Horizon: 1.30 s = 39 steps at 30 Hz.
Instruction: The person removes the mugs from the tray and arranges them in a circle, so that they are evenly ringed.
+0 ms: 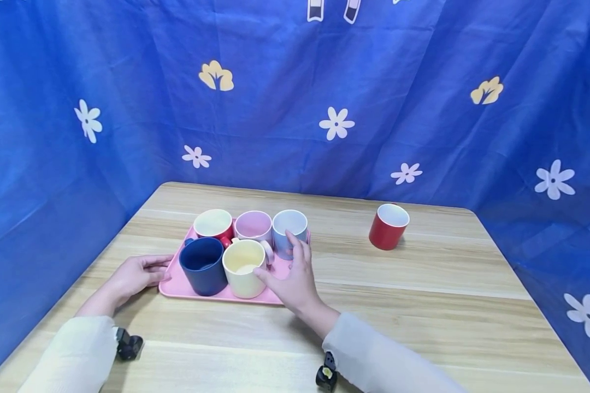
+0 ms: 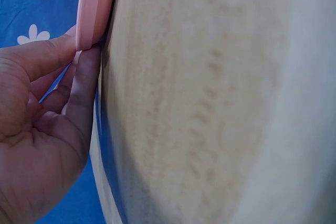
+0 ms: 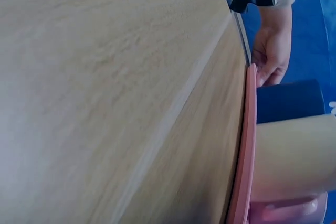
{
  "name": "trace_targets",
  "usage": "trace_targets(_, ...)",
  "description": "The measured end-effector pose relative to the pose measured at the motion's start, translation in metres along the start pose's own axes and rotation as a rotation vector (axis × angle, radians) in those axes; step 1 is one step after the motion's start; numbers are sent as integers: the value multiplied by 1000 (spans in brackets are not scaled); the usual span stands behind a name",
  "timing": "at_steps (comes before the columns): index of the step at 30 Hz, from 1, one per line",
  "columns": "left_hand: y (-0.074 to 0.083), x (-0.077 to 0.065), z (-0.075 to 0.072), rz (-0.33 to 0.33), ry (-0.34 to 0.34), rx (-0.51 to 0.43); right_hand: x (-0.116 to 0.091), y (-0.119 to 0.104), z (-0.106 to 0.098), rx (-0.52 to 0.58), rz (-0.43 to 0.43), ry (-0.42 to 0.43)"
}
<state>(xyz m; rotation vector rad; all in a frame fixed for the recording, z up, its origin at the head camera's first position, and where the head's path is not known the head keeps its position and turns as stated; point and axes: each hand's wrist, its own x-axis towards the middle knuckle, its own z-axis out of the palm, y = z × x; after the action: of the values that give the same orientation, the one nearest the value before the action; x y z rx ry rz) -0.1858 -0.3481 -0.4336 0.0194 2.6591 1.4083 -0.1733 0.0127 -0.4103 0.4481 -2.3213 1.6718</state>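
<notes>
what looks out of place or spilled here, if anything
Only the lone red mug stands out: it sits upright directly on the table, off to the right, while five other mugs stand grouped on the pink tray. No spill or damage shows.

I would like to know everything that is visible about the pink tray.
The pink tray is shallow and plastic-looking, with rounded corners and a low raised rim. It lies flat on the wood-grain table, bearing five upright mugs. The left hand pinches its left edge; in the head view, the right hand hides part of its right side.
</notes>
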Motion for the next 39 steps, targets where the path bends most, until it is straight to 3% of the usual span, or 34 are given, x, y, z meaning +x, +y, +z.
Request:
trace_targets(5,0,0,0,4,1,-11,1,-3,10,-64,10,-47)
trace_targets(12,2,0,0,-1,-5,-16,0,-8,26,-58,74,-91)
trace_targets(28,2,0,-2,-7,-9,8,5,-8,47,-206,127,-12)
trace_targets(39,3,0,-1,-10,-8,5,8,-6,50,-232,86,23)
